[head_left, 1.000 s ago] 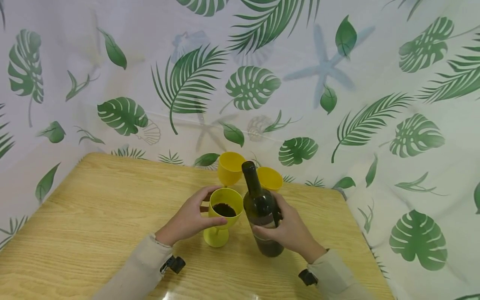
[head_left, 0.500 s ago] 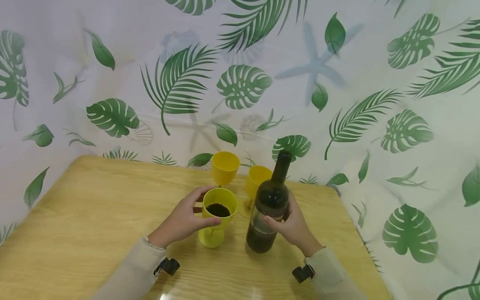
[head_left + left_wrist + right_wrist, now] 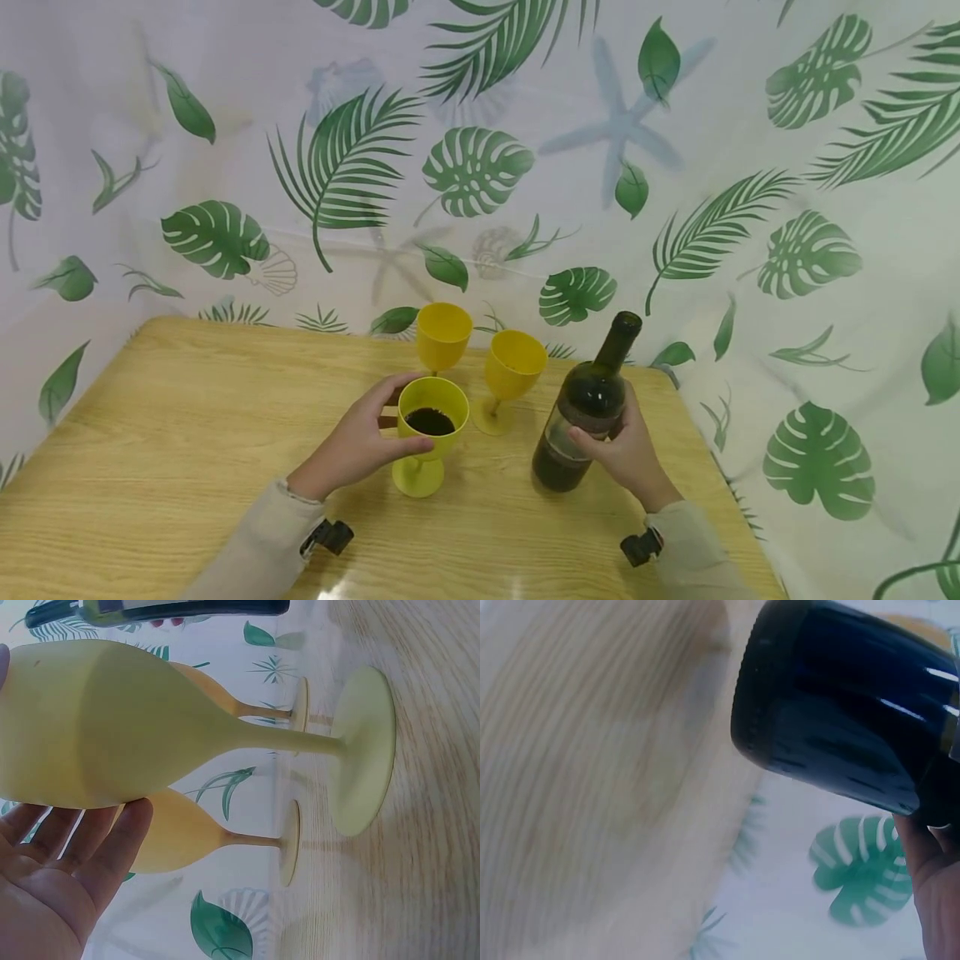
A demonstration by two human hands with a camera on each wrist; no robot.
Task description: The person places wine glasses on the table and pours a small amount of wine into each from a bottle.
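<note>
The left hand holds the bowl of the lime-green goblet, its grip closed around the cup with fingers behind and thumb in front. This goblet stands on the wooden table and has a dark liquid inside. The right hand has its grip closed around the body of the dark wine bottle, which is open and leans with the neck away to the right; in the right wrist view its base seems lifted off the table. Two empty yellow goblets stand just behind, near the leaf-printed curtain. To set the bottle down well, I think it should be made upright first and lowered slowly, well apart from the goblets, while the left hand steadies the filled one.
</note>
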